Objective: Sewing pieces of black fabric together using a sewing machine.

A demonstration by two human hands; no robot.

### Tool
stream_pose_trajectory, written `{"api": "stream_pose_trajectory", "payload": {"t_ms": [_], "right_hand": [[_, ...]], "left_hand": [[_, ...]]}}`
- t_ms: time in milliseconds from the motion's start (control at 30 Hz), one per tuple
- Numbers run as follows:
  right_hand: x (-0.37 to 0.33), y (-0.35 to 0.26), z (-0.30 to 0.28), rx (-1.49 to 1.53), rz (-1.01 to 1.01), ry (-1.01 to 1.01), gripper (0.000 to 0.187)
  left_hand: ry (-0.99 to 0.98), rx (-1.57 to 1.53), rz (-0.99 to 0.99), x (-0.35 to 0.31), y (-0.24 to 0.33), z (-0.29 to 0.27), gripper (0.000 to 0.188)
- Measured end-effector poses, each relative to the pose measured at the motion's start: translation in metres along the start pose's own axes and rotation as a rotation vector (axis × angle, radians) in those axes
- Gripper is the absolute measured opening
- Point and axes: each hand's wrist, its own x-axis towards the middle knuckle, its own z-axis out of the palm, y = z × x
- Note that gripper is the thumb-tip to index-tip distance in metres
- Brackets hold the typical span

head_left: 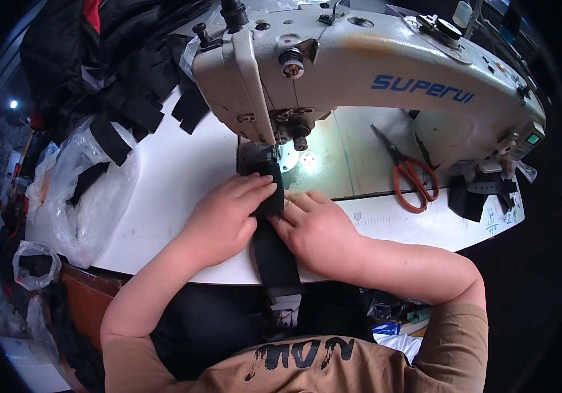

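Note:
A black webbing strap (274, 262) runs from the table's front edge up to the presser foot (277, 152) of a sewing machine (333, 52). Its upper part looks folded or layered, with the far end at the needle area. Laid over the strap's left side, my left hand (225, 209) has its fingers close together on top and the thumb by the edge. My right hand (317, 229) pinches the right edge, with curled fingers resting on the table. What lies under the fingertips is hidden.
Orange-handled scissors (412, 180) lie right of the needle, under the machine arm. Black fabric pieces (471, 196) sit at the right end of the white table (163, 196). A clear plastic bag (84, 209) and heaped black fabric (117, 59) occupy the left side.

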Motion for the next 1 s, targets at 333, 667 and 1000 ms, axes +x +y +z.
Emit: {"api": "stream_pose_trajectory", "payload": {"t_ms": [333,667,1000], "right_hand": [[-0.003,-0.006,-0.007,-0.067,-0.066,-0.022,0.042],[0.000,-0.007,-0.004,-0.035,-0.031,0.007,0.040],[-0.001,-0.007,-0.005,-0.043,-0.028,0.001,0.041]], "left_hand": [[0.183,0.065,0.104,0.003,-0.005,0.013,0.059],[0.214,0.142,0.138,0.007,-0.009,0.015,0.055],[0.216,0.137,0.104,0.007,-0.005,0.015,0.053]]}}
